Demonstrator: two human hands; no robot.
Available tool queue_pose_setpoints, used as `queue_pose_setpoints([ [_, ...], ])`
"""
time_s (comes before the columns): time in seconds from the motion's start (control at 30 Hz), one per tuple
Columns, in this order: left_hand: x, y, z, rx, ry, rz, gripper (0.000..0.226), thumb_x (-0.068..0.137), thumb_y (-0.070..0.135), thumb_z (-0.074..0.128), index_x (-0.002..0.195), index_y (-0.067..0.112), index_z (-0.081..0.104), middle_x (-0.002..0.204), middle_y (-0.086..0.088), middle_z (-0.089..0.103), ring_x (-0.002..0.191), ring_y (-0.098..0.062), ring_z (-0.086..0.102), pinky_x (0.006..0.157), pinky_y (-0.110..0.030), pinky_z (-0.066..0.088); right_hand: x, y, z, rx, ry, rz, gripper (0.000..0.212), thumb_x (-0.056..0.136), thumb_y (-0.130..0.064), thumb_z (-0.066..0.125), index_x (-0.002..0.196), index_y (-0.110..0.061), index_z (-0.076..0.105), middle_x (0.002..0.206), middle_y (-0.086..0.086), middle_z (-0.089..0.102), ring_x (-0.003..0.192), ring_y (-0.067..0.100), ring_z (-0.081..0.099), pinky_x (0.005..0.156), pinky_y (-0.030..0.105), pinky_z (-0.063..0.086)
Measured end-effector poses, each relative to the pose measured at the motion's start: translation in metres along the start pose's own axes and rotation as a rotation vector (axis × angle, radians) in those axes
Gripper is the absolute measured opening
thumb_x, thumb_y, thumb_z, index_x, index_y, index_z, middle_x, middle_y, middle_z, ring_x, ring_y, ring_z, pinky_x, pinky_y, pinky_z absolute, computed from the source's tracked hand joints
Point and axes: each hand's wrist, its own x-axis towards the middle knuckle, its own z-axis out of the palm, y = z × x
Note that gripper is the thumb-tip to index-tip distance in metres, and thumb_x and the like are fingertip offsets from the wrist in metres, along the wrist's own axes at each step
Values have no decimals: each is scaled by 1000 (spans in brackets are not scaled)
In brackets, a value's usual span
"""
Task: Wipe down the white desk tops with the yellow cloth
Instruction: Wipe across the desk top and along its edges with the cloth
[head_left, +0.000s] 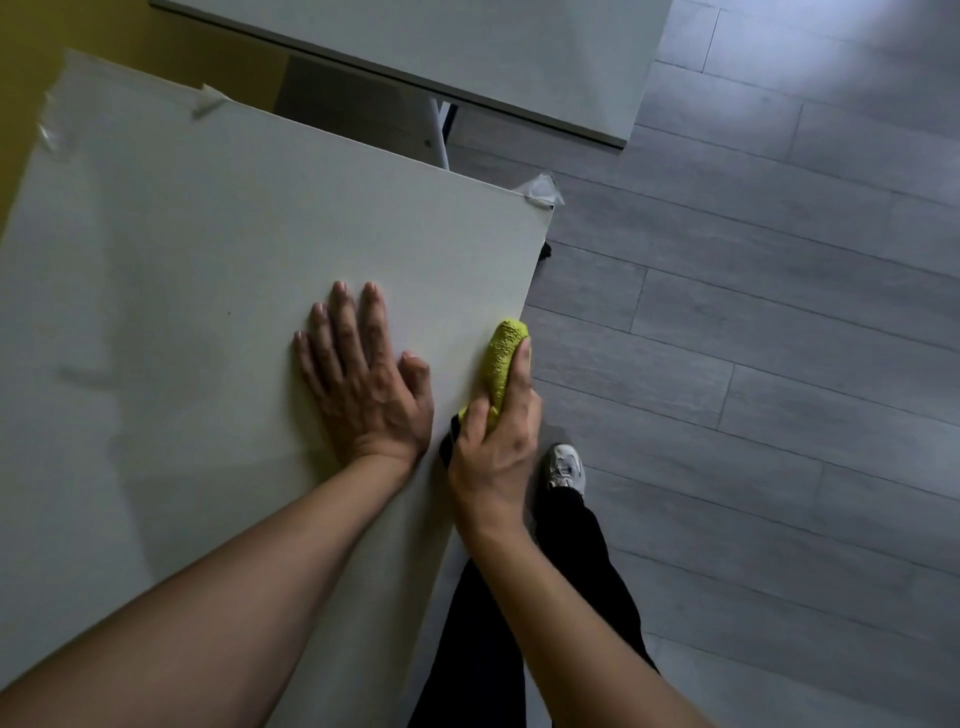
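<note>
Right now the left hand lies flat, fingers straight & spread, palm down on the white counter, near its right edge. Right hand has its grip curled round the yellow cloth, bunched up and held vs. the counter's right edge, just beside the left hand. Clear tape sticks at the far right corner. A 2nd counter sits beyond. Grey plank floor w/ a white shoe below the right hand.
</note>
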Motion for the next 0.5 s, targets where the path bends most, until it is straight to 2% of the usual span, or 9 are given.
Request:
queue_pose_setpoints([
  [0.17,2,-1,3,7,-6,11,72,97,42,36,164,16,32,170,-14,29,154,-40,29,126,-58,17,31,-24,11,-81,48,35,68,99,-32,38,162,-33,13,131,14,46,112,35,55,97,45,48],
  [0.23,2,-1,4,14,-9,8,73,96,43,36,164,17,32,170,-14,29,155,-39,29,126,-58,18,66,-37,14,-130,67,38,67,102,-29,40,163,-32,11,131,18,46,114,37,53,99,49,47],
  [0.37,5,-2,4,6,-18,1,74,94,42,38,164,19,32,171,-12,28,155,-37,28,127,-56,16,128,-59,15,-176,61,84,68,105,-25,43,163,-32,7,135,21,44,123,37,49,100,44,42],
  [0.5,6,-2,5,4,-24,-8,77,91,43,40,164,20,32,171,-10,28,156,-36,27,128,-55,13,123,-51,13,-175,34,31,70,104,-23,44,163,-31,8,132,21,44,121,37,49,104,46,41],
])
